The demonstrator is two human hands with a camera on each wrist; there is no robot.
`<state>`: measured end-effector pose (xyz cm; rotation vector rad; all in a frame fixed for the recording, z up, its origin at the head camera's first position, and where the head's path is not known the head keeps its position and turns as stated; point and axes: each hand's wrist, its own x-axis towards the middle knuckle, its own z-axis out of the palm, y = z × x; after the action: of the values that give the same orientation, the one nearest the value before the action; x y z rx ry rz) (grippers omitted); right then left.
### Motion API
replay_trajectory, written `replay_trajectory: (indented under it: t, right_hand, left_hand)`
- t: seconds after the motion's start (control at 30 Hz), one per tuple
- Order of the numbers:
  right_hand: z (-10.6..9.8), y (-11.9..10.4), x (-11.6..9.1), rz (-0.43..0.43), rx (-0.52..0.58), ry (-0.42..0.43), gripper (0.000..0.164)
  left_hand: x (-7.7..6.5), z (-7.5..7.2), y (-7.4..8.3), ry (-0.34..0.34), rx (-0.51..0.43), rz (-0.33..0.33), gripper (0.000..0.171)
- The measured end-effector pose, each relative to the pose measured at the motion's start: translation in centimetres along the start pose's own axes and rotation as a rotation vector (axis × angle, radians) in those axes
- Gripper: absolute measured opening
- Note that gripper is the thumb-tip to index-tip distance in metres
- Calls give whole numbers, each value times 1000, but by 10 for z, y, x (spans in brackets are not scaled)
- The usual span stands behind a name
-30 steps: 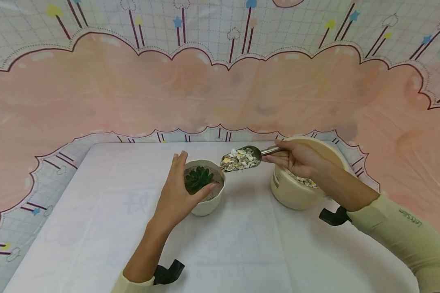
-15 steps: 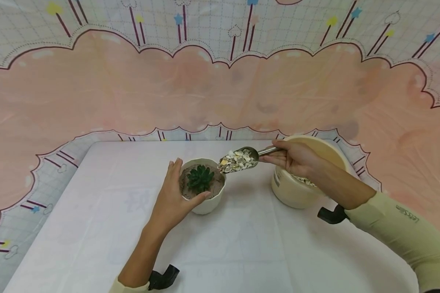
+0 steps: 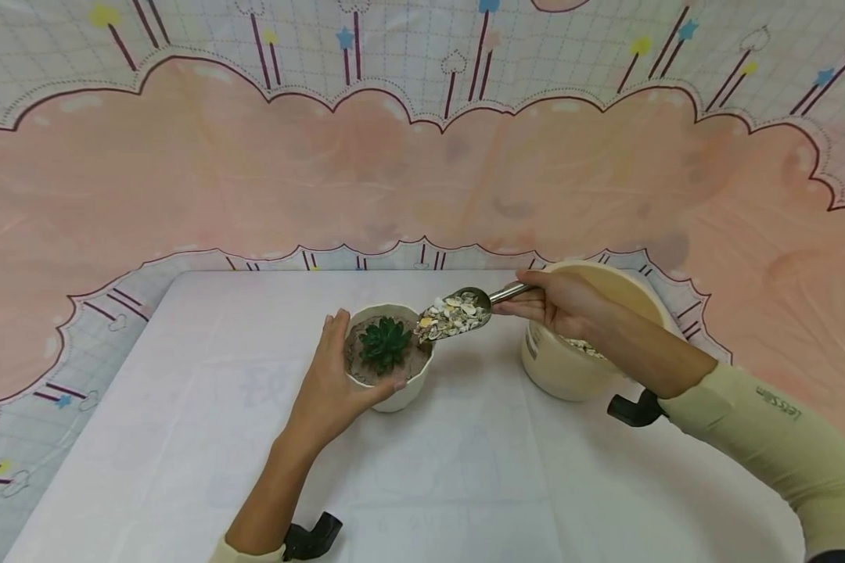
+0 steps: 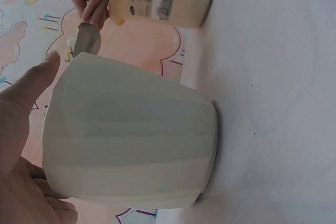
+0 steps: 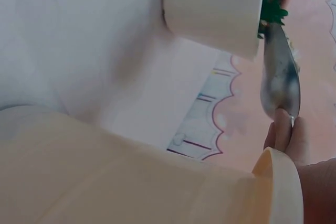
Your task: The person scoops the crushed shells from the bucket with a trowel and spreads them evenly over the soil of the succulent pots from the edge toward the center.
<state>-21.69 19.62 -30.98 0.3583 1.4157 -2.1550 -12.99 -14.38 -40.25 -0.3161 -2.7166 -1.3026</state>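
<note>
A white faceted flowerpot (image 3: 399, 399) stands upright on the table, holding greyish soil and a green succulent (image 3: 384, 344). My left hand (image 3: 331, 391) spans its rim, fingers on the left side and thumb along the front; in the left wrist view the fingers (image 4: 58, 203) curl at the rim. A metal scoop (image 3: 480, 300) is heaped with pale, mixed flaky pebble-like bits (image 3: 452, 316). My right hand (image 3: 566, 301) holds its handle. The scoop's tip reaches over the pot's right rim, tilted slightly down, beside the succulent in the right wrist view (image 5: 273, 10).
A cream tub (image 3: 566, 375) with more of the bits inside stands at the right, under my right forearm. White cloth covers the table (image 3: 451, 485). Behind hangs a patterned pink curtain (image 3: 324, 172).
My left hand has shifted down and left, its thumb lower at the pot's front, uncovering the succulent. The loaded scoop has moved slightly left and down, its tip now over the rim.
</note>
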Motion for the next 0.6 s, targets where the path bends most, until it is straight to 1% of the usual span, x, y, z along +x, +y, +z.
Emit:
replay_trajectory:
  t: [0.2,0.5,0.6]
  right_hand:
    - [3,1,2,0,-33,29,42]
    - [4,3,0,-16,-31,17,43]
    - [5,4,0,-27,-37,35,41]
  left_hand:
    - [-2,0,-2,-13,-3,-1,128]
    - [-3,1,-5,-5,7,19,129]
    - [-3,2,-5,-5,8,19,128]
